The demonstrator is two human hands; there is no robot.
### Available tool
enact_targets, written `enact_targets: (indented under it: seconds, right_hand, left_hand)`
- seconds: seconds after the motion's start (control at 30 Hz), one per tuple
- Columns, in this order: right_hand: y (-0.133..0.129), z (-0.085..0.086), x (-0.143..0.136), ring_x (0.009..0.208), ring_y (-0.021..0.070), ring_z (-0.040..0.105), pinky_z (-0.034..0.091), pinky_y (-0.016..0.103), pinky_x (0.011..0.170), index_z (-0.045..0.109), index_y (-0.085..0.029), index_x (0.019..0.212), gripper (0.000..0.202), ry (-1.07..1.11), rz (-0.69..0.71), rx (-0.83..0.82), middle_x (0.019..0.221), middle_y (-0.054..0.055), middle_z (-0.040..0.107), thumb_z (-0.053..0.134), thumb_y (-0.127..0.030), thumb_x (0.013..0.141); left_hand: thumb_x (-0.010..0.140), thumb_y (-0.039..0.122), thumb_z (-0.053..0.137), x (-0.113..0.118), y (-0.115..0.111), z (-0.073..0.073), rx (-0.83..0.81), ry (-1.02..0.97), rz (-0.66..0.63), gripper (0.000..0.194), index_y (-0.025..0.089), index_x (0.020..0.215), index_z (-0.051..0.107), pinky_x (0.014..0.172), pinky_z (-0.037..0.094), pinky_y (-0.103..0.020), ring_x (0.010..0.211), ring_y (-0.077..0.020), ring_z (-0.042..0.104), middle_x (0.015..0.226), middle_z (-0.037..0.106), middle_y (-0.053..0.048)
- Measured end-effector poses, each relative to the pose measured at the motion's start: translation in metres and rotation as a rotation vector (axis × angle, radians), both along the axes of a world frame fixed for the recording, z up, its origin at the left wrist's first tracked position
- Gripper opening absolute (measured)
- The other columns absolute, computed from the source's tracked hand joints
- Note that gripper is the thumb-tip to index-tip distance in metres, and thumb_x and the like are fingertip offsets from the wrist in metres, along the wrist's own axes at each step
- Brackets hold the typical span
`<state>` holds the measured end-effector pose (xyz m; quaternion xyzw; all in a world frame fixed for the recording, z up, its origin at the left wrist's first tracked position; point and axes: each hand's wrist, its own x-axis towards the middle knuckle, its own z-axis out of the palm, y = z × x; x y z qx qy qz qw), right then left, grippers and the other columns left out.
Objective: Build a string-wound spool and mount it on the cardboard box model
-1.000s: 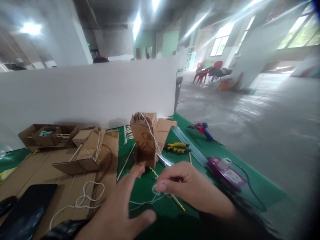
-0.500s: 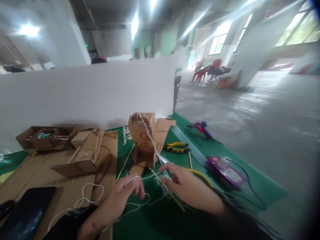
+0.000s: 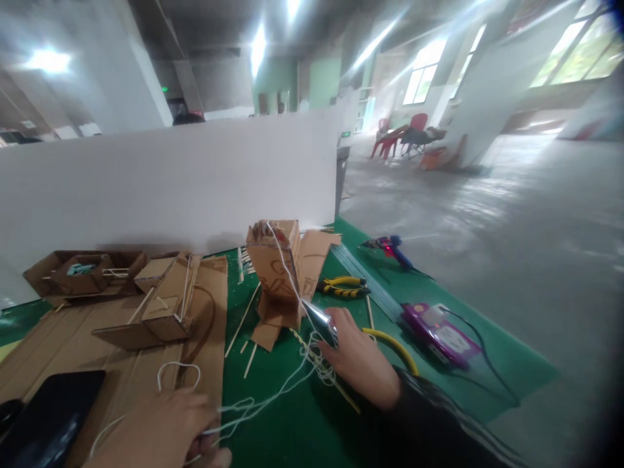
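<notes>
— What are we holding just now?

— Our left hand (image 3: pixel 166 422) has its fingers pinched together on the white string (image 3: pixel 273 393), low over the cardboard sheet (image 3: pixel 121 364). Our right hand (image 3: pixel 358 357) is closed around the scissors (image 3: pixel 319 322), blades pointing up toward the cardboard tower (image 3: pixel 275 273).

— And where does the string run?

— From our left fingers across the green desk (image 3: pixel 302 422) into a loose tangle beside our right hand, then up over the tower's top.

— So which step is this?

— We judge we're drawing the string taut, ready for a cut. Next we'd need the line kept tight and the blades opened around a single strand, clear of the tangle.

— Anything else close?

— Pliers (image 3: pixel 344 287) lie just behind our right hand.
</notes>
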<state>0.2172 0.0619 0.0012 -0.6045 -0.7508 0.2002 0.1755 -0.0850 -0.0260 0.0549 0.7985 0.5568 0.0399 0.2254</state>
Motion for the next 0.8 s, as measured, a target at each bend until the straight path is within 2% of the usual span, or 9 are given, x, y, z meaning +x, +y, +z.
enact_targets:
  seconds: [0.13,0.2,0.27,0.33,0.4,0.57,0.63,0.7,0.8]
  right_hand:
    - [0.004,-0.003,0.000,0.074,0.0216,0.065,0.043,0.032,0.063,0.062,-0.018,0.102,0.017,-0.069,0.038,-0.014,0.105,0.008,0.061,0.049,-0.021,0.091]
    - [0.004,0.000,0.000,0.072,0.0190,0.064,0.043,0.030,0.064,0.064,-0.019,0.089,0.019,-0.056,0.061,-0.015,0.098,0.006,0.062,0.046,-0.020,0.093]
    - [0.003,0.004,0.000,0.074,0.0180,0.064,0.044,0.029,0.066,0.065,-0.020,0.084,0.023,-0.038,0.071,-0.010,0.096,0.005,0.064,0.044,-0.020,0.094]
    - [-0.001,0.011,0.000,0.080,0.0188,0.065,0.046,0.029,0.071,0.066,-0.020,0.086,0.022,0.034,0.093,-0.013,0.095,0.005,0.067,0.046,-0.023,0.094]
    - [-0.006,0.017,-0.001,0.083,0.0197,0.065,0.046,0.030,0.075,0.068,-0.021,0.086,0.020,0.160,0.127,-0.044,0.091,0.003,0.070,0.050,-0.027,0.093]
    - [-0.023,0.028,-0.008,0.070,0.0167,0.062,0.045,0.027,0.066,0.072,-0.021,0.087,0.019,0.437,0.194,-0.154,0.080,0.000,0.073,0.057,-0.032,0.091]
    - [-0.029,0.031,-0.011,0.072,0.0164,0.062,0.044,0.027,0.067,0.072,-0.021,0.087,0.018,0.492,0.226,-0.172,0.082,0.001,0.073,0.058,-0.031,0.091]
    - [-0.032,0.033,-0.013,0.071,0.0158,0.060,0.043,0.026,0.064,0.072,-0.021,0.087,0.018,0.517,0.229,-0.193,0.081,0.001,0.072,0.058,-0.032,0.090]
    - [-0.034,0.036,-0.010,0.066,0.0144,0.056,0.041,0.025,0.060,0.069,-0.019,0.086,0.018,0.541,0.216,-0.250,0.075,0.000,0.068,0.059,-0.033,0.089]
  left_hand:
    - [0.081,0.053,0.063,-0.014,0.006,0.001,0.252,0.152,0.186,0.029,0.029,0.079,0.078,0.073,0.043,-0.036,0.088,-0.0317,0.066,0.087,0.076,-0.009]
    - [0.082,0.052,0.060,-0.011,0.013,0.004,0.345,0.244,0.235,0.033,0.026,0.088,0.079,0.086,0.042,-0.046,0.100,-0.0378,0.064,0.100,0.076,-0.014]
    - [0.085,0.046,0.057,0.000,0.022,0.006,0.392,0.268,0.255,0.035,0.022,0.099,0.078,0.092,0.038,-0.053,0.106,-0.0402,0.061,0.111,0.074,-0.016]
    - [0.089,0.043,0.055,0.017,0.030,0.005,0.358,0.115,0.215,0.035,0.026,0.113,0.073,0.096,0.039,-0.051,0.109,-0.0365,0.061,0.117,0.073,-0.012]
    - [0.091,0.043,0.054,0.038,0.036,0.000,0.248,-0.153,0.177,0.034,0.030,0.119,0.070,0.094,0.045,-0.043,0.109,-0.0315,0.064,0.119,0.073,-0.007]
    - [0.089,0.043,0.060,0.086,0.046,-0.014,-0.072,-0.644,0.183,0.044,0.032,0.131,0.062,0.084,0.051,-0.040,0.103,-0.0302,0.065,0.125,0.069,-0.007]
    - [0.089,0.041,0.062,0.095,0.049,-0.015,-0.150,-0.787,0.175,0.038,0.028,0.124,0.068,0.085,0.051,-0.040,0.103,-0.0306,0.066,0.118,0.072,-0.008]
    - [0.087,0.039,0.065,0.098,0.052,-0.014,-0.178,-0.876,0.174,0.027,0.023,0.106,0.075,0.086,0.051,-0.039,0.098,-0.0296,0.067,0.105,0.074,-0.009]
    - [0.085,0.034,0.067,0.095,0.054,-0.014,-0.192,-0.994,0.246,0.017,0.019,0.088,0.075,0.083,0.052,-0.036,0.088,-0.0252,0.067,0.088,0.072,-0.006]
